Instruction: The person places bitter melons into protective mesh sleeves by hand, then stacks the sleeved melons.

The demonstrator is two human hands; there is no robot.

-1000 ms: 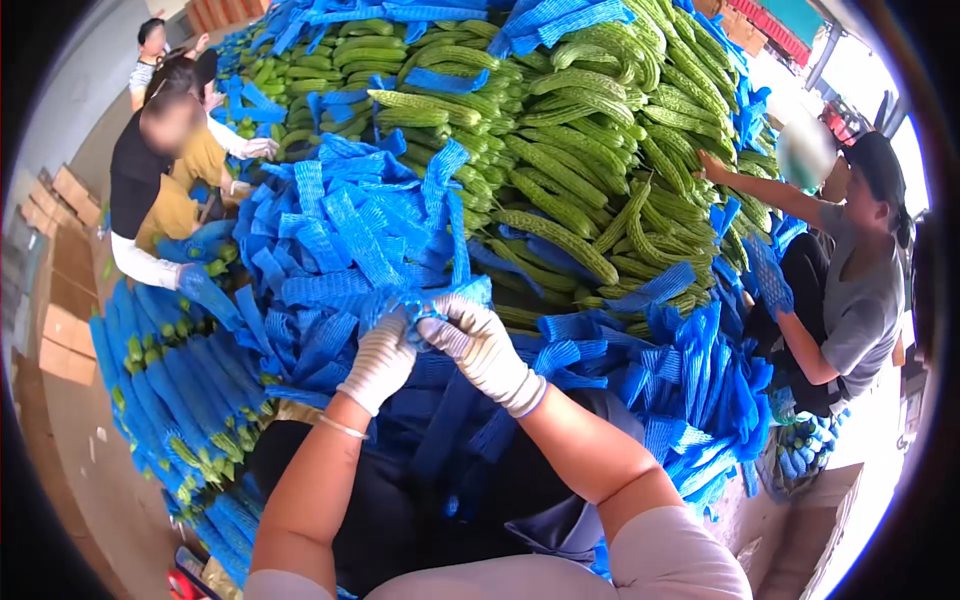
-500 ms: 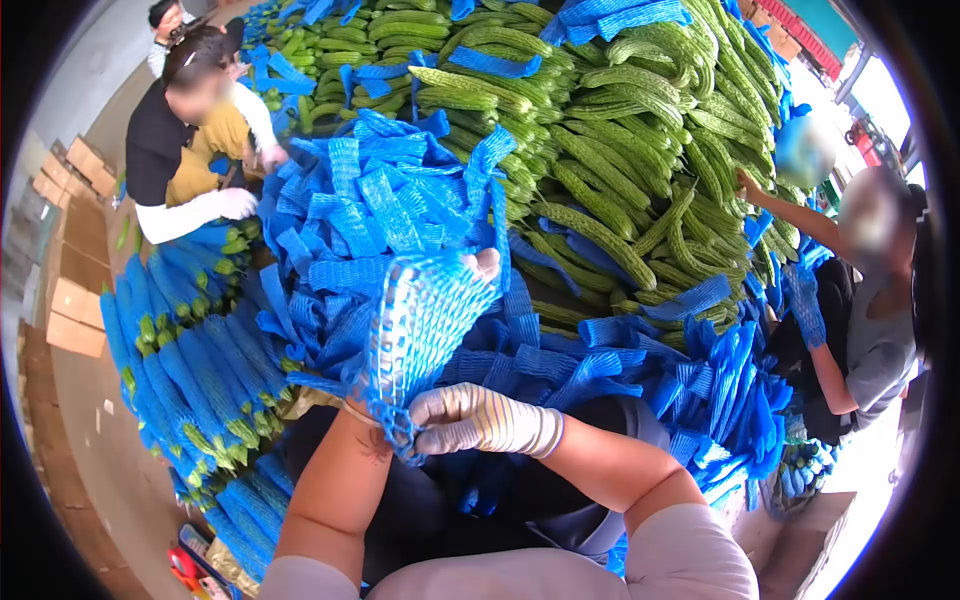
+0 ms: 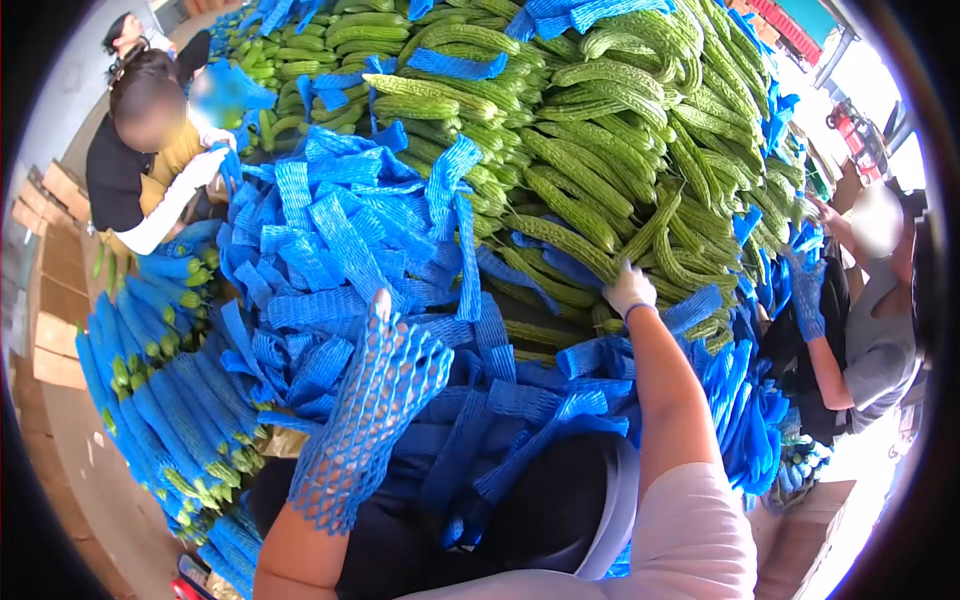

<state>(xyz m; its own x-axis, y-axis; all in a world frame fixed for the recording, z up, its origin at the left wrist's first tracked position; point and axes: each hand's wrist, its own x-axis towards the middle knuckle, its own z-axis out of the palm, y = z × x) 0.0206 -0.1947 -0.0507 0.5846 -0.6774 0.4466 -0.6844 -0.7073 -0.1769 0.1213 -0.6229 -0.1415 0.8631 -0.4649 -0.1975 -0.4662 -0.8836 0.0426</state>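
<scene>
A blue foam net sleeve (image 3: 350,440) is stretched over my left hand (image 3: 385,345) and wrist. Its fingers look stretched out inside the mesh, with one fingertip poking out of the top. My gloved right hand (image 3: 630,290) reaches forward to the heap, its fingers closed around the near end of a green bitter melon (image 3: 655,225). More bitter melons (image 3: 590,145) are piled in front of me. Loose blue net sleeves (image 3: 330,235) lie heaped beyond my left hand.
Bitter melons in blue sleeves (image 3: 190,385) lie in rows at the left. A co-worker with white sleeves (image 3: 165,205) is at the far left; another co-worker (image 3: 870,330), with a net over one hand, is at the right. Cardboard boxes (image 3: 60,310) stand along the left side.
The net sleeve now reaches down over my left wrist. My right hand has let go of it and moved forward and right to a bitter melon.
</scene>
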